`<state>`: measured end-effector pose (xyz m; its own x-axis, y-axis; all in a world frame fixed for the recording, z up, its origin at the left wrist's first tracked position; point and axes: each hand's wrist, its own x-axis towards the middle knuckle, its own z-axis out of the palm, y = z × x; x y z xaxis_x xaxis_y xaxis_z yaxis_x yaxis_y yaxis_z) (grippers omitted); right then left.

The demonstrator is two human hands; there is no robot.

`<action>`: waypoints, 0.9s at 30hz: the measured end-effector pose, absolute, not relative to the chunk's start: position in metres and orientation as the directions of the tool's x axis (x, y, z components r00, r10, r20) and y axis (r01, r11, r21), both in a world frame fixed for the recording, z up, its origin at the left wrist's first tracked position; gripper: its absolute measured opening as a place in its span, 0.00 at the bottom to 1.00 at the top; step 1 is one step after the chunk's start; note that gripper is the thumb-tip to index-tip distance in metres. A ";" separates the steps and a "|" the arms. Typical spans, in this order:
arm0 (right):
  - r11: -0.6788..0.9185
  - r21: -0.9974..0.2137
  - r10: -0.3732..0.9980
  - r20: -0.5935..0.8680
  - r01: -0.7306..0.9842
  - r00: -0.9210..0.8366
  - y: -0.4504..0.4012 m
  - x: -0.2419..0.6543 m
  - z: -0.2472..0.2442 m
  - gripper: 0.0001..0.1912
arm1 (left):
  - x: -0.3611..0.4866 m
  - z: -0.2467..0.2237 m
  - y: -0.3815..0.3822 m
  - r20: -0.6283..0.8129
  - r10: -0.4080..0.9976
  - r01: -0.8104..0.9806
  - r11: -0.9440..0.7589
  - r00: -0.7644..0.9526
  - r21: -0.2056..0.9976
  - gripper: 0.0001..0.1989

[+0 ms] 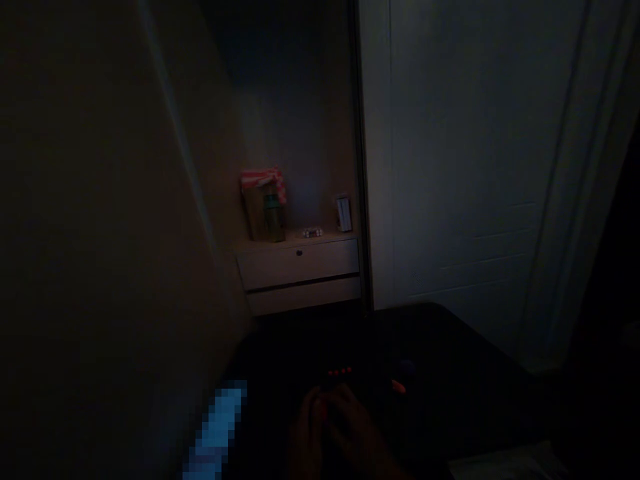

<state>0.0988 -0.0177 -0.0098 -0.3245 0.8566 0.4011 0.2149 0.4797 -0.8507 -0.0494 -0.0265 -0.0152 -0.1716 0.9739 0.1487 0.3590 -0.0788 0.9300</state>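
The room is very dim. Low in the head view, my left hand and my right hand meet over a dark surface. Between their fingertips shows a small red object, too dark to identify; the fingers of both hands are closed around it. Just beyond the hands lies a short row of several small red pieces. To the right of my right hand rests an orange object, with a dark roundish object behind it.
A bright pixelated strip stands at lower left. Behind the dark surface, a drawer unit bears a green bottle, a red-and-white item and a small box. A pale panel rises at right; pale cloth lies lower right.
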 end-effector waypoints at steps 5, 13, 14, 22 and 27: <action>0.423 -0.888 0.896 0.381 0.179 -0.227 -0.013 0.099 -0.013 0.14 | -0.050 -0.012 -0.030 0.164 0.978 0.321 -0.115 -0.130 0.940 0.30; 0.327 -0.943 0.924 0.305 0.062 -0.229 -0.019 0.105 0.002 0.17 | -0.044 -0.028 -0.040 0.245 0.947 0.298 -0.177 -0.208 0.938 0.31; 0.323 -0.945 0.925 0.302 0.058 -0.230 -0.021 0.105 0.004 0.18 | -0.043 -0.028 -0.042 0.264 0.937 0.330 -0.181 -0.228 0.927 0.30; 0.262 -0.944 0.958 0.229 0.200 -0.171 -0.025 0.099 0.001 0.24 | -0.036 -0.030 -0.049 0.344 0.904 0.397 -0.227 -0.255 0.889 0.30; 0.299 -0.934 0.947 0.265 0.196 -0.183 -0.023 0.098 -0.007 0.26 | -0.036 -0.028 -0.048 0.288 0.927 0.380 -0.183 -0.242 0.907 0.28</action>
<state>0.0981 -0.0231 -0.0066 -0.1833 0.9467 0.2649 0.1959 0.2993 -0.9338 -0.0363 -0.0482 -0.0282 -0.2416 0.9266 0.2882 0.3799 -0.1830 0.9068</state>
